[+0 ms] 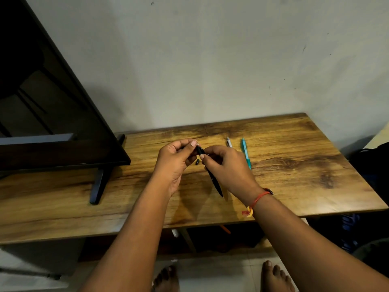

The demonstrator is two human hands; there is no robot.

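Observation:
A black pen (pixel 215 182) is held above the wooden table (pixel 294 165), slanting from its upper end at my fingertips down toward me. My right hand (pixel 227 165) grips the pen's barrel. My left hand (pixel 174 161) pinches the pen's upper end between thumb and fingers. A small black piece (pixel 197 161) lies on the table just under my hands. What my left fingertips hold at the pen's tip is too small to make out.
A white pen (pixel 229 142) and a teal pen (pixel 245 153) lie side by side on the table to the right of my hands. A dark screen on a stand (pixel 63 123) fills the table's left. A wall stands behind.

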